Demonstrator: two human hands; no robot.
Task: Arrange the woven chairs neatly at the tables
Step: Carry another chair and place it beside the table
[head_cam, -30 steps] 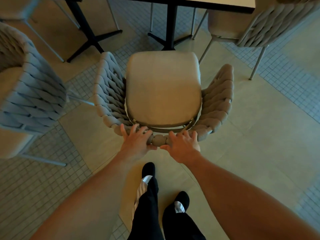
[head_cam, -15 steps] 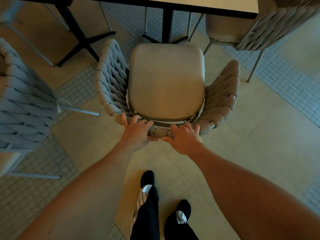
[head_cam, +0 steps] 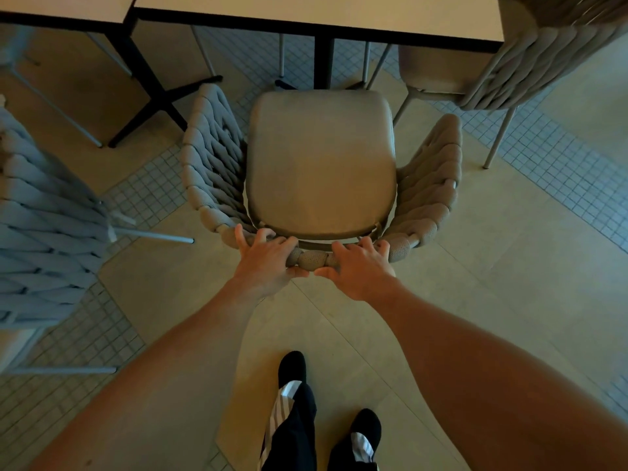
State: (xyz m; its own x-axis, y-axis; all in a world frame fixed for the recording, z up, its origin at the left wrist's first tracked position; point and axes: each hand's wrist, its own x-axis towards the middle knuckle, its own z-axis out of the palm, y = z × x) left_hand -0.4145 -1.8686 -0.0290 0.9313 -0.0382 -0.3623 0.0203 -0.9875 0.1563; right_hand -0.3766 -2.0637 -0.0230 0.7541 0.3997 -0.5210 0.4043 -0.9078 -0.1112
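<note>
A beige woven chair with a padded seat stands right below me, its front facing a pale-topped table. My left hand and my right hand both grip the top of its woven backrest, side by side, thumbs underneath. The seat's front edge lies just short of the table's black edge and its central post.
A grey-blue woven chair stands close on the left with a metal leg jutting toward me. Another beige woven chair sits at the table's right end. A second table with a black cross foot is at upper left. My feet stand behind the chair.
The chair has slid forward toward the table with both hands holding its backrest, and I have stepped after it. The table edge now shows more in view.
</note>
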